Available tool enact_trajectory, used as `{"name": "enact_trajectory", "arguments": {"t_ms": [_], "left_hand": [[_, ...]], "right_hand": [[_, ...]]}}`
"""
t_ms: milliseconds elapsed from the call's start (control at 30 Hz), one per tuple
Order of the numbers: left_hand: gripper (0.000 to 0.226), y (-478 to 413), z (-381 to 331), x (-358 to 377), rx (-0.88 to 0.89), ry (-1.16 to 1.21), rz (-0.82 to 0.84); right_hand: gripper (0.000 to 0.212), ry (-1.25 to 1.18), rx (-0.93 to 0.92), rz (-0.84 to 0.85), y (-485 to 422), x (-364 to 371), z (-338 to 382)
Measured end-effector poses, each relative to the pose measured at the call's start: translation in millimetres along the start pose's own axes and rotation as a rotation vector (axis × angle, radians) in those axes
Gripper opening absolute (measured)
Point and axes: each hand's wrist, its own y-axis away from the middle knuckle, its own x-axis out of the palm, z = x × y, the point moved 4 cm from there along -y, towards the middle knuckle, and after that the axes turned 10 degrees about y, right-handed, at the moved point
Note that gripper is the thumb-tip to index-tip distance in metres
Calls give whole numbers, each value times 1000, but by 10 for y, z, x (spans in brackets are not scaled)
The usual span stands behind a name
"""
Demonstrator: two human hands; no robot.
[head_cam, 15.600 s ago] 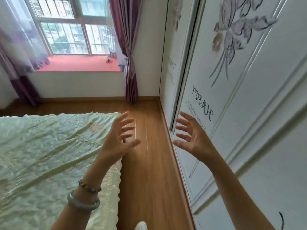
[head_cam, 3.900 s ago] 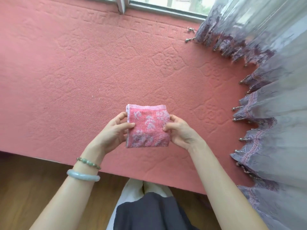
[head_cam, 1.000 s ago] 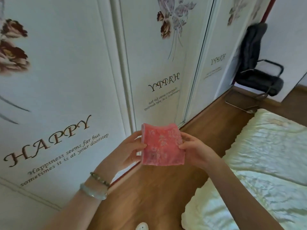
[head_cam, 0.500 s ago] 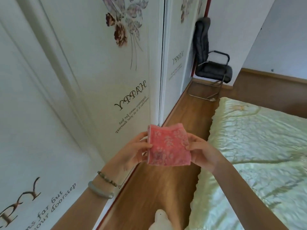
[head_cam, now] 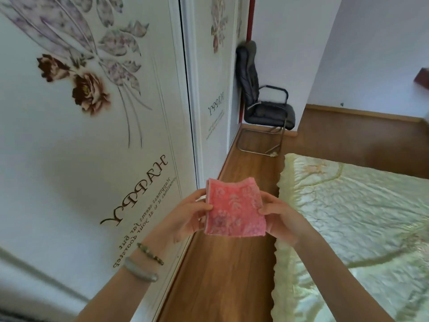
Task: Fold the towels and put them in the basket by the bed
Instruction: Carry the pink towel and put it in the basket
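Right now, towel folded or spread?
Folded: the pink towel is a small, thick square, layered edge showing on its left, pinched between left hand and right hand.

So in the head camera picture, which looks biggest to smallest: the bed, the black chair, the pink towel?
Largest: bed, by far.
Then: black chair and pink towel look about alike; the towel is near the camera, the chair far off, so I won't rank them.
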Motion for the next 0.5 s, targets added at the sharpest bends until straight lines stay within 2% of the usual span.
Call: {"name": "enact_trajectory", "arguments": {"t_ms": [67, 367, 500], "left_hand": [[38, -350, -174, 25, 4, -3, 20], [37, -1784, -755, 186, -30, 3, 71], [39, -2537, -1033, 223, -51, -14, 109]], "right_hand": [[66, 25, -16, -14, -206, -189, 207], [53, 37, -28, -182, -1057, -1065, 850], [46, 95, -51, -194, -1533, -1474, 1201]]}}
